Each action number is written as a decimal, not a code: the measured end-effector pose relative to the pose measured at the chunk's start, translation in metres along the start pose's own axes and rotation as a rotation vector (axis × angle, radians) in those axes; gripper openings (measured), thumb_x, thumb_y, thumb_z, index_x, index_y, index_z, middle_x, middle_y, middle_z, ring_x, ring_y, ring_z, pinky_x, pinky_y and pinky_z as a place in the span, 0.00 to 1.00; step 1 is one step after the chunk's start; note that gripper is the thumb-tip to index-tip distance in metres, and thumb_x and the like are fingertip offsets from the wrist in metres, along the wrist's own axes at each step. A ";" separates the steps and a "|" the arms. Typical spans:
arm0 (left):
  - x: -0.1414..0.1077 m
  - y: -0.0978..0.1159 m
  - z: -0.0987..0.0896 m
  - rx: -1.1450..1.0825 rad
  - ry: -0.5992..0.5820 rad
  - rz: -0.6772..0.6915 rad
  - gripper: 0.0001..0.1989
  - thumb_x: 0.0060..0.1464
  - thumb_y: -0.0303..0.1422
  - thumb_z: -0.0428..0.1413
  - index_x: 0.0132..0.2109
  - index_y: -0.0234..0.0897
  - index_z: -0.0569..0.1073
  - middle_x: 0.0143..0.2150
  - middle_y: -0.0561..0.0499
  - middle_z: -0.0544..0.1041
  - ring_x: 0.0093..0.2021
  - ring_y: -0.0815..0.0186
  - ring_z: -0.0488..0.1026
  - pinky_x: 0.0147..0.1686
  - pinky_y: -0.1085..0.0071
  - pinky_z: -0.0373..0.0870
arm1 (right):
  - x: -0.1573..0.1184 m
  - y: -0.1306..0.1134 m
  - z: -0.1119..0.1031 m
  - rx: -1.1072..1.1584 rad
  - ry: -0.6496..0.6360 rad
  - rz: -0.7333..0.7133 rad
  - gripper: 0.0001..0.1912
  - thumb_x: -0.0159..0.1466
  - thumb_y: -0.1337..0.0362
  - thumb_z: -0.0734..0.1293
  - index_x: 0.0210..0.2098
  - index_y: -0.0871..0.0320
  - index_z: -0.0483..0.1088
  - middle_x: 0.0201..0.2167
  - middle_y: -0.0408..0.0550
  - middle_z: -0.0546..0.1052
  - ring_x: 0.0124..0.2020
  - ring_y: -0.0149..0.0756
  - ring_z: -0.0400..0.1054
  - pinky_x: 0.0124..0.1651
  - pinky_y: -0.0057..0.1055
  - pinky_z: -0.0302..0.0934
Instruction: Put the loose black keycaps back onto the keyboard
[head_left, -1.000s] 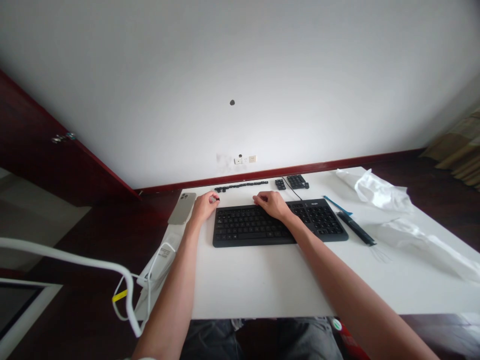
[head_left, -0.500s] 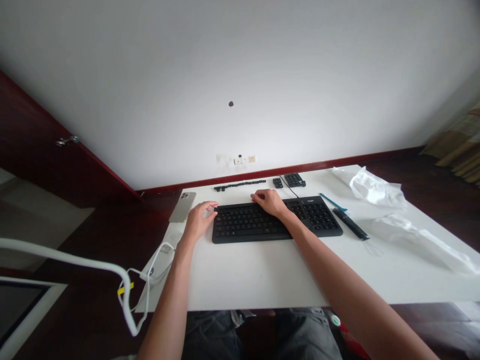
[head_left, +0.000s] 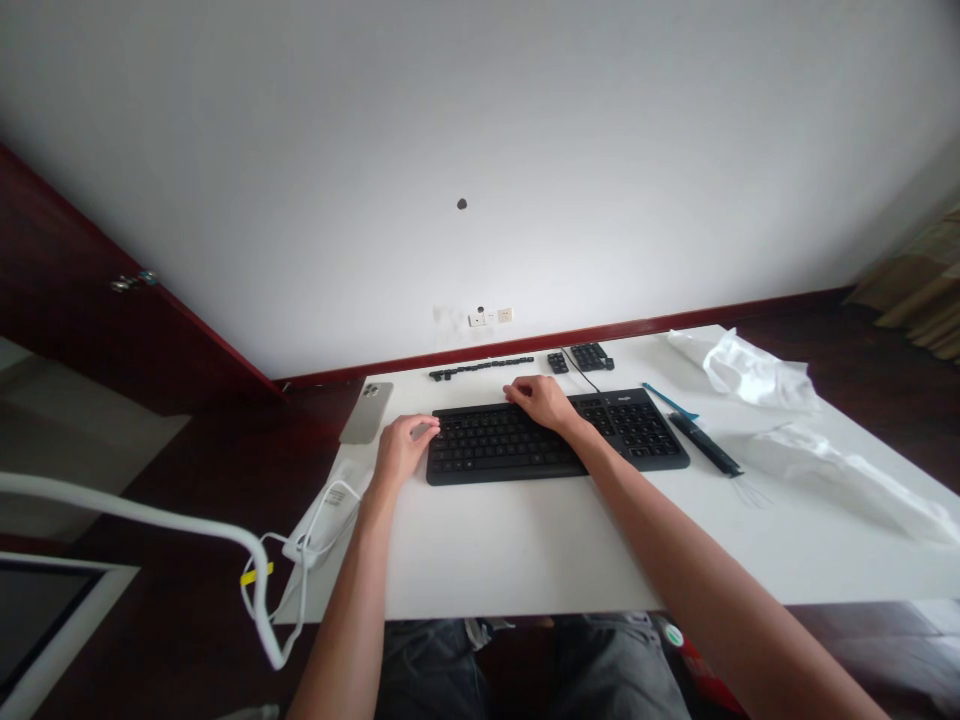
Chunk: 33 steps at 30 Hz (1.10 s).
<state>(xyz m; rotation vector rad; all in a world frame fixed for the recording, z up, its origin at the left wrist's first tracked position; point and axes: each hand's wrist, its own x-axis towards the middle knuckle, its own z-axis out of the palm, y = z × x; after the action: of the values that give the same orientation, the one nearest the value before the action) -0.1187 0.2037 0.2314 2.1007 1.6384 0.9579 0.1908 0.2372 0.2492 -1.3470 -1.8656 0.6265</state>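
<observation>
A black keyboard [head_left: 510,455] lies on the white table [head_left: 517,560]. At its upper left corner is my left hand [head_left: 401,447], thumb and fingertips brought together at the keys; anything between them is too small to make out. My right hand [head_left: 541,400] rests over the top middle of the keyboard with its fingers curled closed, and what they hold, if anything, is hidden. Behind the keyboard a row of loose black keycaps [head_left: 484,367] is laid out, with a small block of keycaps [head_left: 557,363] and a larger block [head_left: 591,357] to its right.
A phone [head_left: 367,412] and a white power strip [head_left: 319,520] with cables lie at the left. Right of the keyboard are a blue tool [head_left: 670,401], a black brush-like item [head_left: 703,445] and crumpled white plastic [head_left: 750,370]. A white curved tube [head_left: 150,515] crosses the lower left.
My left hand's fingertips have closed together and moved slightly down and right at the keyboard's corner. My right hand has barely moved.
</observation>
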 end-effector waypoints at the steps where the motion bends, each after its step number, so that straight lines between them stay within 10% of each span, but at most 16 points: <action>1: 0.000 0.000 0.000 0.006 0.000 0.005 0.04 0.59 0.34 0.62 0.41 0.46 0.82 0.46 0.52 0.85 0.49 0.60 0.79 0.49 0.64 0.74 | 0.000 0.000 0.000 -0.002 0.002 -0.002 0.18 0.68 0.57 0.65 0.26 0.58 0.77 0.28 0.47 0.82 0.28 0.36 0.71 0.35 0.31 0.56; 33: -0.006 0.007 -0.007 0.085 0.012 0.162 0.06 0.59 0.31 0.58 0.38 0.43 0.82 0.44 0.50 0.83 0.45 0.61 0.79 0.49 0.64 0.73 | 0.002 0.006 0.002 -0.010 0.007 -0.018 0.18 0.69 0.57 0.65 0.25 0.58 0.76 0.26 0.46 0.81 0.28 0.34 0.70 0.35 0.30 0.56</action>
<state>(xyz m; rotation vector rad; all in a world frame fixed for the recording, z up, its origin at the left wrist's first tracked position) -0.1191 0.1948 0.2388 2.3184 1.5597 0.9665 0.1926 0.2408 0.2435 -1.3359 -1.8756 0.6027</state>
